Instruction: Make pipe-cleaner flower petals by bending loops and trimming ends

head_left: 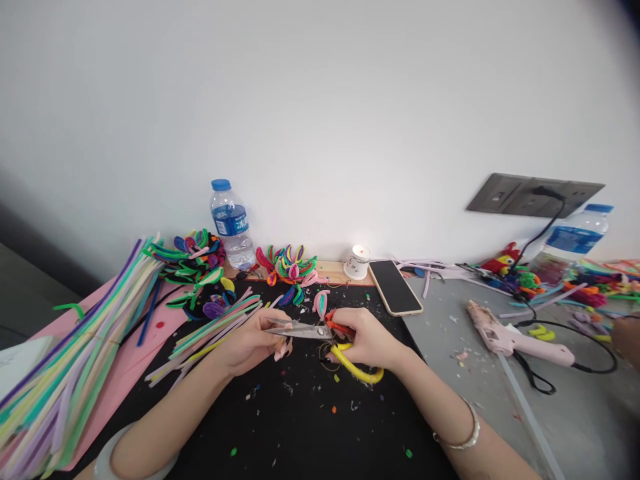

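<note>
Scissors (306, 331) above the table (280, 427), the right hand (373, 337) with its grip wrapped about their handles. At the scissors' left end, the left hand (255, 341) pinches a small pink piece (281, 351). Beyond the scissors: candle (357, 264); to their right: phone (396, 288), then glue gun (520, 341).

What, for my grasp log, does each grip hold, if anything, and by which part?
Right grip holds scissors by their handles; left grip: I cannot tell.
</note>
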The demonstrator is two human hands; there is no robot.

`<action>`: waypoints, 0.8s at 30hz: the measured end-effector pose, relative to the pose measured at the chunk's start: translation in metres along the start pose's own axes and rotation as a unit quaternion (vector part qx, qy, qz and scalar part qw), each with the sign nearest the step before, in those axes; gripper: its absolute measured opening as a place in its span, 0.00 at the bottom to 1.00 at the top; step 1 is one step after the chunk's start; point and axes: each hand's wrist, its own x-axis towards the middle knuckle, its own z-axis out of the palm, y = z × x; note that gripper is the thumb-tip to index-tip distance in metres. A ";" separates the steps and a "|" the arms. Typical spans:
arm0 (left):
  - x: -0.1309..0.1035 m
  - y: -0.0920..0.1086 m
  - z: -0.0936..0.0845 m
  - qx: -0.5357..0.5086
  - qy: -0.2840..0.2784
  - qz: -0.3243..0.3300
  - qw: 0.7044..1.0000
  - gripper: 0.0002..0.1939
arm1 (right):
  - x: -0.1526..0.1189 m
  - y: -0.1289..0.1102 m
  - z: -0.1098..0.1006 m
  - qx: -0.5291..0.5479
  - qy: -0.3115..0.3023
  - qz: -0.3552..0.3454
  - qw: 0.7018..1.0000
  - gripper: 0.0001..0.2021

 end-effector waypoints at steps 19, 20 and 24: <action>0.008 0.007 0.006 0.630 0.237 0.320 0.667 0.08 | -0.001 -0.010 0.012 0.120 -0.033 0.197 0.973 0.22; 0.008 0.007 0.004 0.647 0.232 0.348 0.638 0.06 | 0.000 -0.012 0.011 0.130 -0.040 0.197 0.971 0.22; 0.009 0.008 -0.002 0.672 0.210 0.405 0.583 0.06 | 0.001 -0.019 0.010 0.155 -0.051 0.207 0.965 0.22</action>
